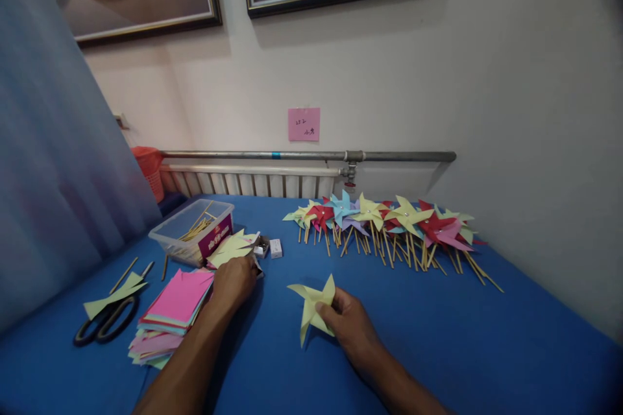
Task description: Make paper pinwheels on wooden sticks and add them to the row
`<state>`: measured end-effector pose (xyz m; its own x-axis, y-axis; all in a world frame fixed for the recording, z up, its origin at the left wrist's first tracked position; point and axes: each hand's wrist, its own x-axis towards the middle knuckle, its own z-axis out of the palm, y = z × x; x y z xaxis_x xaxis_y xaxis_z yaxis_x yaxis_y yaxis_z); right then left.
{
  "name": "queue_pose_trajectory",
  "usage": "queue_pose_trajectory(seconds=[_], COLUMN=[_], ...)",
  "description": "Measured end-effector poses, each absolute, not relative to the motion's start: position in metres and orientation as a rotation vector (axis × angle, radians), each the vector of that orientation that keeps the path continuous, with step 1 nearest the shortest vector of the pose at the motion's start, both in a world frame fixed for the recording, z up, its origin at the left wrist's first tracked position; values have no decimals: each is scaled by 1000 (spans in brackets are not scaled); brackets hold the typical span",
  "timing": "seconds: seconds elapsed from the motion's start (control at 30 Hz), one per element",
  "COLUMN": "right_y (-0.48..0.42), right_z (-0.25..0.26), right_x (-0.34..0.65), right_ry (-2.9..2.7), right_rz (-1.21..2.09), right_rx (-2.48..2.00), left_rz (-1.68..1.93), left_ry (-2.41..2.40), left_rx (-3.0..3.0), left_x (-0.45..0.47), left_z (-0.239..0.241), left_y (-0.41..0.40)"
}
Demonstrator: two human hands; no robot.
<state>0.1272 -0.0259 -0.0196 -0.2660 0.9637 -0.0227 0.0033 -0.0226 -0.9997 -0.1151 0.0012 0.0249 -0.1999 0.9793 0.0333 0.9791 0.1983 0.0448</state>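
Observation:
My right hand (pixel 354 327) holds a pale yellow paper pinwheel (pixel 311 303) with its thumb pressed on the middle; no stick shows on it. My left hand (pixel 237 280) reaches down at a small open box (pixel 259 269) beside cut yellow paper sheets (pixel 232 248). Its fingers bend downward and their tips are hidden, so what they touch is unclear. Just beyond are another small open box (pixel 263 246) with dark contents and a closed white little box (pixel 276 248). A stack of coloured paper squares (pixel 181 298), pink on top, lies left of my left forearm.
Finished pinwheels on sticks (pixel 409 215) lie in a row at the back right. A clear plastic tub (pixel 165 238) holds wooden sticks (pixel 197 228). Black-handled scissors (pixel 117 319) lie under a yellow paper scrap (pixel 114 295). A blue curtain (pixel 53 162) hangs at left; a radiator (pixel 253 170) stands behind.

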Motion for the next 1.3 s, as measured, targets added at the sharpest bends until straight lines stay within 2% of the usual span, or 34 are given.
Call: queue_pose_trajectory(seconds=[1.3], right_y=[-27], right_z=[-16], right_x=[127], right_ry=[-1382], right_rz=[1432], right_rx=[-1070], left_rz=[30], left_ry=[2368], left_rx=[1979], left_x=[-115], left_z=[30], left_y=[-2])
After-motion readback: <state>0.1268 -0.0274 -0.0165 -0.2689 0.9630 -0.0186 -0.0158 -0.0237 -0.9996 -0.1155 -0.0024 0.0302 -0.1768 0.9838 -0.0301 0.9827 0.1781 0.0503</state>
